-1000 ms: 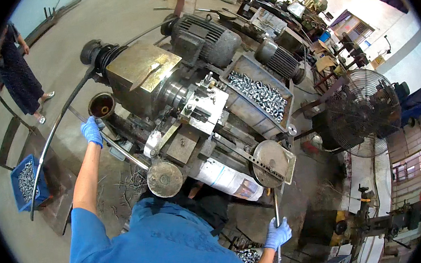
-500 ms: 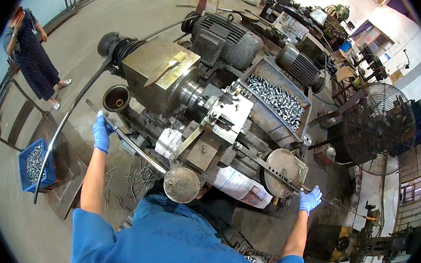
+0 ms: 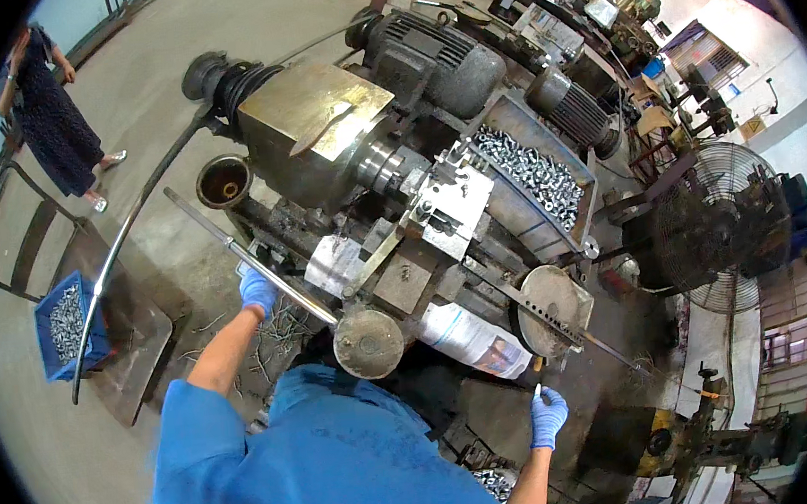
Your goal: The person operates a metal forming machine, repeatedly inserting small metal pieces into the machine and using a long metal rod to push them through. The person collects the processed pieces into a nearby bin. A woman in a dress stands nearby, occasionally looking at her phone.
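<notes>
My left hand [image 3: 257, 292], in a blue glove, is beside the long metal lever [image 3: 281, 282] that slants down to a round metal disc [image 3: 369, 344]. The lever and the viewing angle partly hide its fingers, and I cannot tell whether it touches the grey part behind. My right hand [image 3: 548, 419], gloved in pale blue, is raised below the machine's right end. Its fingers are drawn together around a small pale piece [image 3: 537, 391], too small to name. Nearest to it are the flat bar with holes [image 3: 549, 319] and a round plate [image 3: 559, 298].
Small metal parts fill a grey-blue tray [image 3: 584, 228] behind the machine and a blue crate [image 3: 98, 344] on the left. A caged fan [image 3: 724, 227] stands at the right. Another person [image 3: 54, 118] stands at far left. Metal shavings [image 3: 286, 327] lie on the floor.
My left hand has left the upper part of the lever and come right and down. My right hand has let go of the bar's end rod and drawn back toward me, fingers now closed.
</notes>
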Demonstrator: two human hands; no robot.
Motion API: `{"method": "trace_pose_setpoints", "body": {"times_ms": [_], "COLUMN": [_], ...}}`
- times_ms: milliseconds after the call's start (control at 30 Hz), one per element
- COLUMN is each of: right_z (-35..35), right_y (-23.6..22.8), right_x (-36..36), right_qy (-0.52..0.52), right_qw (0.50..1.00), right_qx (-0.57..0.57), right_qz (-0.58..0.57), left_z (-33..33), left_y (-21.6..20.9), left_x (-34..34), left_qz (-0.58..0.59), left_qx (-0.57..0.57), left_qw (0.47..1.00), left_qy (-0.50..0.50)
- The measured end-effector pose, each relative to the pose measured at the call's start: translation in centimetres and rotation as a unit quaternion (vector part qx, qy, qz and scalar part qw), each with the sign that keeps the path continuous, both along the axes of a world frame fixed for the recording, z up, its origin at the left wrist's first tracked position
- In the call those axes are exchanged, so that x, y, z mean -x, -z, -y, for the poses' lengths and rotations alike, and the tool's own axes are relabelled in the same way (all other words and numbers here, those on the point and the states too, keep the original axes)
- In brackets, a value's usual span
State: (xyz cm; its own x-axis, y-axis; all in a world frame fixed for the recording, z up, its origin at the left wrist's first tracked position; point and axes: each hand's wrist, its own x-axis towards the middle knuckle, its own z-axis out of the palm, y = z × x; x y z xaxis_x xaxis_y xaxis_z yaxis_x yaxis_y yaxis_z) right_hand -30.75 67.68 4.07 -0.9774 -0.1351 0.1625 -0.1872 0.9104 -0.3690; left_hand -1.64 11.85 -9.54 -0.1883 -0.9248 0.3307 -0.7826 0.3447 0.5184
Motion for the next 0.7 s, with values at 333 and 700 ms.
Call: {"method": "trace_pose_setpoints", "body": {"times_ms": [333,700], "right_z": [-1.8,4.8], "right_y": [-0.8,-5.6], "right_x": [0.0,-2.8], "right_qy": [-0.015,-0.096], "right_qw": [0.996,0.981], "right_qx": [0.070,0.164], "right_qz": [-0.056,-0.029], "left_z": [6.4,-2.8], "left_y": [-6.4,-24.1], "left_x": [-6.5,6.4], "left_qz": [0.252,0.197], "left_qx": [-0.113,-0.088], "left_qw": [0.942,0.927], "left_qy": [0.190,0.307]}}
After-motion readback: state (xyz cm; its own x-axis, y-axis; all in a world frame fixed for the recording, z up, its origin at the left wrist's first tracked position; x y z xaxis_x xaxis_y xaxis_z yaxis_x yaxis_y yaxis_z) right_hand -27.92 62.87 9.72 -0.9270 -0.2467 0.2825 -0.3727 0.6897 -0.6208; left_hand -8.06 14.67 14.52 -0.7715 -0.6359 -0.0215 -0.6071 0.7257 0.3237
